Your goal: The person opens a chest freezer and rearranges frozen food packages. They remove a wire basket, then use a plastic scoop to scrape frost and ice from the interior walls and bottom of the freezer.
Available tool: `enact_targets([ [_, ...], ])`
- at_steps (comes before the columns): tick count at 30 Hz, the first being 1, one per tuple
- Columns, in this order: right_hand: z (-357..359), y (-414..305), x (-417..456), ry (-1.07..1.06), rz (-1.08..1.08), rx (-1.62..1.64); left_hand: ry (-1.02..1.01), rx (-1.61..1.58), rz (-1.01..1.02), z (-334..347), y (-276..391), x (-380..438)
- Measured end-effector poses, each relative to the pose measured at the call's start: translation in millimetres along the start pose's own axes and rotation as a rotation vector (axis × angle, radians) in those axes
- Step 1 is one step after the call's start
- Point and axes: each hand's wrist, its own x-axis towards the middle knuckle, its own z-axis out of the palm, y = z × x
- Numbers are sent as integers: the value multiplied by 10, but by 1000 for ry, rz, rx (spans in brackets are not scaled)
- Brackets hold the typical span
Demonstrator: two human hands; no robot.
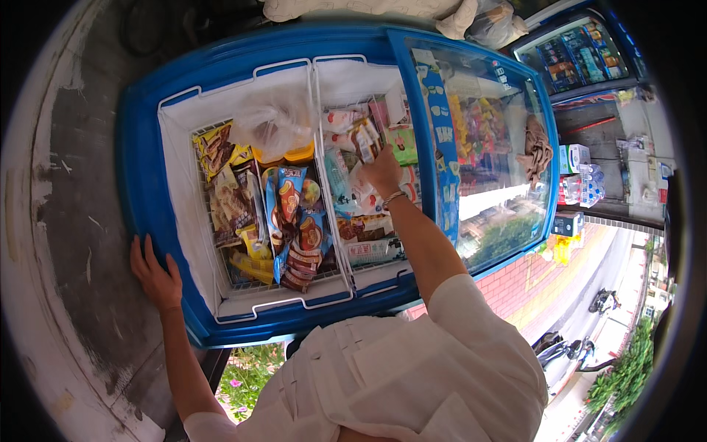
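Note:
My right hand (381,168) grips a brown and white wrapped ice cream (365,139) above the right-hand wire basket (336,221) of a blue chest freezer (152,116). Beneath it lie white, teal and green ice cream packets (339,179). My left hand (157,273) rests with fingers apart on the freezer's left rim. In the left-hand wire basket (218,290) are yellow packets (212,149), blue-wrapped cones (290,193) and brown-wrapped bars (302,268). A clear plastic bag (273,124) covers part of some yellow-orange tubs (298,153).
A glass sliding lid (480,182) covers the freezer's right side, with a brown cloth (536,146) on it. Another cooler with drinks (580,52) stands at upper right. Shrink-wrapped bottles (592,185) and boxes (573,158) are beyond the right edge. A grey wall (83,182) borders the left.

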Motion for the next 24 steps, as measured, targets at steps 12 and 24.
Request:
enact_targets([
  [12,-825,-89,-998,-200,-832,-442,34,-30,10,63,-39,-21],
  [24,-478,342,-1419,-143,-470,-717,46,-7,25,40,-40,-13],
])
